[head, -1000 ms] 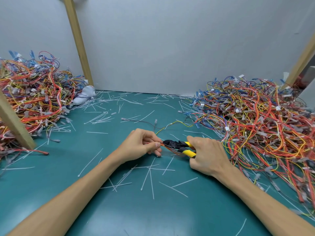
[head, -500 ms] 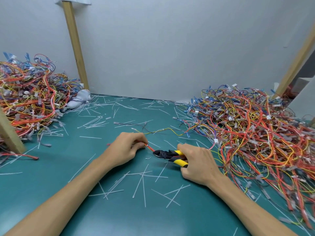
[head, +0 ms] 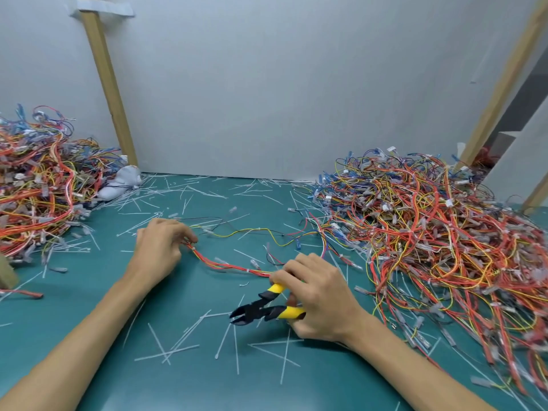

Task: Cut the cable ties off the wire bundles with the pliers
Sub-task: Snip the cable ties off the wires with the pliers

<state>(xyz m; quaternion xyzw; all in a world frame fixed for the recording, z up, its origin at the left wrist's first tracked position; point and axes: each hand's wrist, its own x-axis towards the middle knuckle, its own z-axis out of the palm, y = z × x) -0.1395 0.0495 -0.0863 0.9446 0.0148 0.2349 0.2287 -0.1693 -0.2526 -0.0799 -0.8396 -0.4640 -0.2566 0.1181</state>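
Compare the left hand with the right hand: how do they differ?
The left hand pinches one end of the red wire bundle; the right hand grips the yellow-handled pliers, jaws apart. The left hand lies farther up the mat, the right hand nearer the camera. Both are bare and hold something.

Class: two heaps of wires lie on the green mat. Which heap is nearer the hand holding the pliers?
The right heap, spreading close beside the right hand gripping the pliers; the left heap lies far across the mat.
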